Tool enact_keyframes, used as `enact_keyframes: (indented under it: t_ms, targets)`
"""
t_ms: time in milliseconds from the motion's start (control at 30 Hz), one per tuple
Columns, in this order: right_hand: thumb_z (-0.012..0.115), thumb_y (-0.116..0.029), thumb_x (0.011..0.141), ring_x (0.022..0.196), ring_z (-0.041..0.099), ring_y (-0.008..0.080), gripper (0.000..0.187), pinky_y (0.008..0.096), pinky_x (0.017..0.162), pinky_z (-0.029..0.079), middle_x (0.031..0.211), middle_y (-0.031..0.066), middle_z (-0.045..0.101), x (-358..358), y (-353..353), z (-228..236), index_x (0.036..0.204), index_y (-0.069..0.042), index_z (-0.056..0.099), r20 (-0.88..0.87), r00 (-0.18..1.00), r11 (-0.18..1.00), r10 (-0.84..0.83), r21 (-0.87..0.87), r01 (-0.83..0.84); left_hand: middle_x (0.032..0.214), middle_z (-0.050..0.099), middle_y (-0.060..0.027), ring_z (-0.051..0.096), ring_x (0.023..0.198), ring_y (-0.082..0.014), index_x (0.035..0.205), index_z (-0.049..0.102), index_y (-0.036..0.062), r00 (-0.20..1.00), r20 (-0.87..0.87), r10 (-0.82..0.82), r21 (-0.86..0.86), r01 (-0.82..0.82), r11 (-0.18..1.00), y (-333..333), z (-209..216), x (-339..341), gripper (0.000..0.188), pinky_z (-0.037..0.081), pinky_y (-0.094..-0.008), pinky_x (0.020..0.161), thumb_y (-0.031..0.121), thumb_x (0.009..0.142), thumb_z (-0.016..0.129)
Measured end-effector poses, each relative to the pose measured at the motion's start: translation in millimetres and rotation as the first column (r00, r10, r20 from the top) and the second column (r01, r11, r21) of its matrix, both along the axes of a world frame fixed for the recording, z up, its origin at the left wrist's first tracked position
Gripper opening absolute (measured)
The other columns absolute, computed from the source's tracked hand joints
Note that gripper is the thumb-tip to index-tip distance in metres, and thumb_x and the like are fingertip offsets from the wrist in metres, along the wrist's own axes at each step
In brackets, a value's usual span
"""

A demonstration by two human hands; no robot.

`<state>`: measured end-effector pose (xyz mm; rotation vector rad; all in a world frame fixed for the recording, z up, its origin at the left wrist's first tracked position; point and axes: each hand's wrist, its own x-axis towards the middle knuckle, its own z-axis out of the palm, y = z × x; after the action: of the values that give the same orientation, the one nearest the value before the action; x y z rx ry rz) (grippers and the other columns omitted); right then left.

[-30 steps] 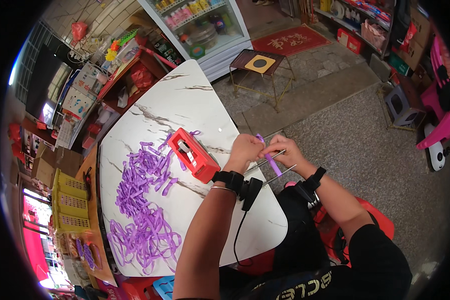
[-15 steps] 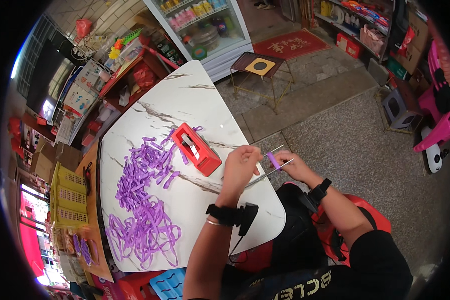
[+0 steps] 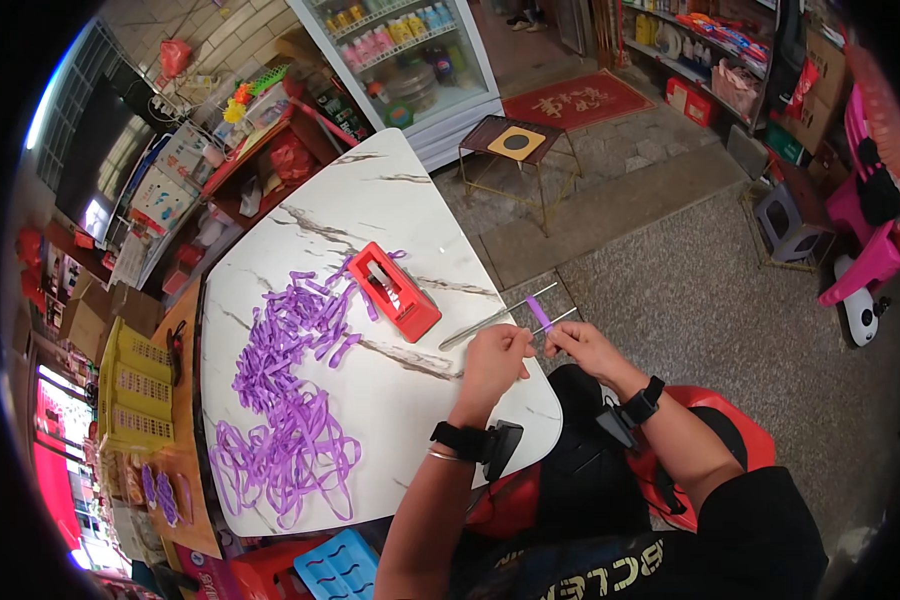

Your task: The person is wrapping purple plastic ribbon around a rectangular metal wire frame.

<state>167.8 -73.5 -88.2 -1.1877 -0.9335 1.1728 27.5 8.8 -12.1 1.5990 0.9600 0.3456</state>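
**Ribbon strip (image 3: 538, 313) across the two-pronged metal tool (image 3: 477, 327)**

At your counter's (image 3: 505, 450) near-left corner lie tangled purple ribbon loops (image 3: 295, 430); beyond them, toward the left edge, is a heap of short folded purple ribbons (image 3: 270, 365). Nearer the middle sits the red tape dispenser (image 3: 412, 318). The tool's back end is over the counter, its prongs jutting past the right edge. Your left hand (image 3: 495, 360) is just beside it, fingers curled close; I cannot tell whether they hold anything. The purple strip spans both prongs beyond that edge; whether it goes fully round is unclear. Your right hand (image 3: 590, 351) has its fingers pinched at the strip's near end. You seem to be wrapping the strip on the prongs. The next move would call for steady tension, keeping it off the tips.
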Motion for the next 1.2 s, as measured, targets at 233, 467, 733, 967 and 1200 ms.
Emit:
enact_keyframes:
  t_ms: [233,467,733,967,1200]
  targets:
    - [0.044,-0.021,0.087,0.067,0.051,0.0094,0.026,0.0233,0.064,0.041,0.069,0.0023,0.054,-7,-7,20,0.073,-0.001,0.054,0.006,0.999,0.999,-0.040,-0.033,0.041,0.064,0.060,-0.0094,0.053,0.041,-0.0115,0.079,0.056,-0.0040,0.998,0.002,0.068,0.035,-0.068,0.997,-6,6,8,0.022,0.041,-0.0232,0.038,0.016,0.082,0.048]
    - [0.041,-0.020,0.087,0.058,0.046,0.0079,0.026,0.0214,0.056,0.038,0.064,-0.0005,0.050,-4,-4,6,0.071,-0.002,0.053,-0.066,0.998,1.000,0.008,-0.006,-0.008,0.053,0.049,-0.0021,0.040,0.035,-0.0072,0.076,0.053,0.0005,0.996,0.070,0.053,-0.310,-0.028,0.950,-30,-5,16,0.026,0.026,-0.0193,0.031,0.025,0.084,0.046]
    - [0.040,-0.022,0.088,0.050,0.039,0.0042,0.026,0.0192,0.047,0.034,0.058,-0.0041,0.045,11,-5,25,0.071,-0.007,0.052,-0.124,0.987,0.982,0.103,-0.143,-0.121,0.047,0.029,0.0039,0.024,0.033,-0.0053,0.060,0.040,0.0121,0.880,0.188,0.437,-0.723,-0.178,0.668,-46,-9,42,0.022,0.016,-0.0193,0.030,0.015,0.082,0.041]
    - [0.041,-0.024,0.088,0.050,0.037,0.0035,0.024,0.0176,0.046,0.031,0.057,-0.0056,0.042,15,-5,22,0.075,-0.007,0.052,-0.132,0.979,0.972,0.158,-0.156,-0.177,0.055,0.042,0.0007,0.037,0.044,-0.0075,0.069,0.046,0.0072,0.706,0.280,0.651,-0.515,-0.462,0.722,-75,-40,65,0.017,0.028,-0.0203,0.038,0.014,0.084,0.042]
    - [0.042,-0.022,0.086,0.051,0.036,0.0032,0.019,0.0173,0.046,0.028,0.059,-0.0066,0.041,13,-3,18,0.077,-0.009,0.052,-0.171,0.979,0.962,0.110,-0.229,-0.148,0.066,0.049,-0.0026,0.045,0.055,-0.0082,0.097,0.049,0.0010,0.524,0.296,0.799,-0.529,-0.606,0.594,-79,-42,77,0.018,0.036,-0.0211,0.048,0.015,0.086,0.045]
